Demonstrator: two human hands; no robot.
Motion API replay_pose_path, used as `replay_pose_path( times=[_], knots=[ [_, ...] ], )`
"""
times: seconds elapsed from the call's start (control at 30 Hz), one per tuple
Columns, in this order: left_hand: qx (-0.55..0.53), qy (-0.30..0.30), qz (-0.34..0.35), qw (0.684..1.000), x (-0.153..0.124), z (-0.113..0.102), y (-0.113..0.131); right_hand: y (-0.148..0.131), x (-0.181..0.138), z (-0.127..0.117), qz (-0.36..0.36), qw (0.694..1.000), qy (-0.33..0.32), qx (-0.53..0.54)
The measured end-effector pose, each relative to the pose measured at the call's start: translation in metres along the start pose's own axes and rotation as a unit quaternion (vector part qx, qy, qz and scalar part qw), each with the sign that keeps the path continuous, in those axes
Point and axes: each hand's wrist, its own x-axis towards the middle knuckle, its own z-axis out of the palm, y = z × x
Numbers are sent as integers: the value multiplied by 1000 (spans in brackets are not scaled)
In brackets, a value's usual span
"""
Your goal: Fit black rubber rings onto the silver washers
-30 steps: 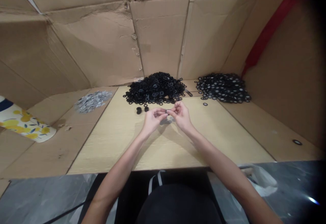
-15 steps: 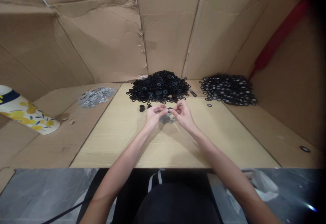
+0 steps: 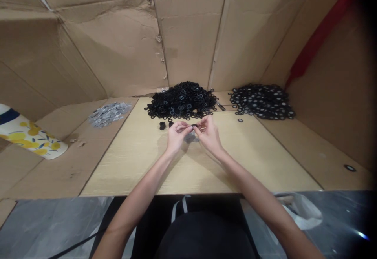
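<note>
Between the fingertips of both hands is a small black ring (image 3: 194, 126), held just above the yellowish board (image 3: 129, 161). My left hand (image 3: 177, 136) pinches its left side, and my right hand (image 3: 209, 135) pinches the right side with the fingers curled. Under the fingers lie several thin silver discs (image 3: 191, 138), partly covered by the hands. Just beyond the hands rises a heap of black rings (image 3: 182, 101). A short stack of black rings (image 3: 162, 126) stands left of my left hand, with another dark piece partly hidden behind that hand.
Silver discs (image 3: 108, 114) are heaped at left, near a patterned bottle (image 3: 35, 139). Black rings with pale centres (image 3: 262, 102) form a pile at right. A small dark tool (image 3: 221, 107) and a loose ring (image 3: 240, 120) lie between piles. Cardboard walls (image 3: 191, 43) enclose the back and sides.
The view has shifted slightly. Both hands stay together on the black ring, with only small changes in the fingers.
</note>
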Motion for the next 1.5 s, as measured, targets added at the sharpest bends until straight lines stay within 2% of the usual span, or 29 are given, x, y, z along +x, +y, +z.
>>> replay_pose_path(
  times=[0.13,0.23,0.43,0.7,0.87,1.0,1.07,1.13,1.23,1.37,1.5],
  knots=[
    [-22,-2,-1,1000,2,-1,-4,4,2,0,-10,1000,-16,24],
    [-63,-9,-26,998,3,-1,-5,8,5,-2,-18,998,-30,59],
    [-116,-14,-62,991,2,-1,-3,9,10,-5,22,988,-81,130],
    [-89,-52,-56,993,2,-3,-7,12,9,-5,7,998,-22,58],
    [-139,-39,-119,982,2,-1,-5,7,5,-4,-11,998,-30,46],
    [-188,-95,-235,949,2,-1,-1,2,2,-1,-33,998,-51,32],
    [-210,-113,-259,936,2,-1,1,2,1,-1,-48,997,-57,24],
    [-220,-116,-255,934,1,-2,0,3,1,-1,-62,997,-55,0],
    [-187,-112,-231,948,0,-3,-2,5,0,-1,-84,993,-65,-54],
    [-133,-84,-196,968,-2,-3,-7,5,-3,-2,-118,981,-95,-120],
    [-120,-68,-195,971,-3,-2,-7,5,-5,-3,-133,972,-112,-155]
  ],
)
